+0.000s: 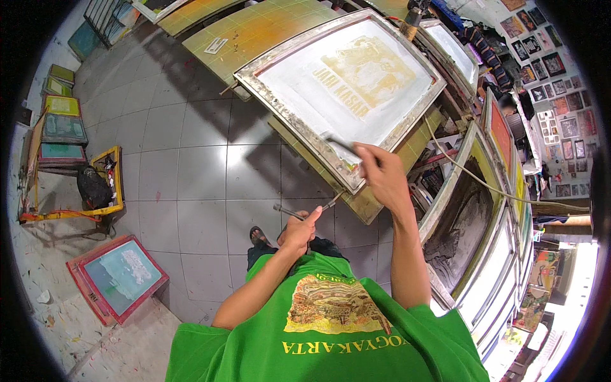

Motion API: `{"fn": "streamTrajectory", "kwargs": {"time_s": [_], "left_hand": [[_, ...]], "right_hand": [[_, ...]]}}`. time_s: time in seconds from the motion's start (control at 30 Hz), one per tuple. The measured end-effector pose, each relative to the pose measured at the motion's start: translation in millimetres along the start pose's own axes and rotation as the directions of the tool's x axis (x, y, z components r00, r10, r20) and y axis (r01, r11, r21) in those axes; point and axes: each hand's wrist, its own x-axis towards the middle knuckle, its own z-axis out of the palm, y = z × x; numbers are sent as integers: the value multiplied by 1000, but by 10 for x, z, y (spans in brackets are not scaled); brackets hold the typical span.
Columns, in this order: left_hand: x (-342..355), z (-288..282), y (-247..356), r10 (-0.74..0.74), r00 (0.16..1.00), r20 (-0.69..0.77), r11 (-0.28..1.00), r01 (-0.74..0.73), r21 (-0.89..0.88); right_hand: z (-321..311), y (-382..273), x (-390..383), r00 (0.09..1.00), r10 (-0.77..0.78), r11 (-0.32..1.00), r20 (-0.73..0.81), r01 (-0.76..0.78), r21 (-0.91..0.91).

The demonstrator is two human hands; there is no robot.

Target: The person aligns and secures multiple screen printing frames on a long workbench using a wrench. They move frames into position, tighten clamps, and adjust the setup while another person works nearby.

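A large screen-printing frame (267, 95) lies tilted at the edge of a workbench; its whitish mesh carries a yellowish stencil of a picture and lettering. My right hand (383, 173) is closed around a dark slim-handled tool (342, 145) above the frame's near corner. I cannot tell the tool's exact kind. Lower down, in front of my body, my left hand (300, 230) is wrapped around a dark metal rod (287, 211) with a knob-like end. The rod's other end points toward the underside of that same corner. My fingers hide its middle.
The yellow-green bench (254, 38) extends behind the frame. More screens (464, 216) stand at right, with a pale cable (471, 173) running past them. At left are a red-framed screen (121, 277), a yellow frame (114, 197) and stacked screens (63, 127). Grey tiles (203, 165) cover the floor.
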Motion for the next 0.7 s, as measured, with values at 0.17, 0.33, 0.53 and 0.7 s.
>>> {"fn": "streamTrajectory", "kwargs": {"time_s": [0.17, 0.33, 0.53, 0.7], "left_hand": [[187, -225, 124, -509, 579, 637, 299, 813, -500], [193, -261, 150, -565, 520, 640, 279, 851, -445], [91, -458, 457, -615, 554, 560, 403, 832, -381], [-87, -759, 891, -580, 689, 434, 442, 714, -542]], "right_hand": [[1, 1379, -486, 844, 185, 983, -503, -167, 81], [307, 1872, -687, 779, 114, 974, -616, -211, -86], [412, 1212, -763, 825, -55, 909, -563, -192, -369], [794, 1336, -837, 810, 439, 698, 389, -580, 419]]}}
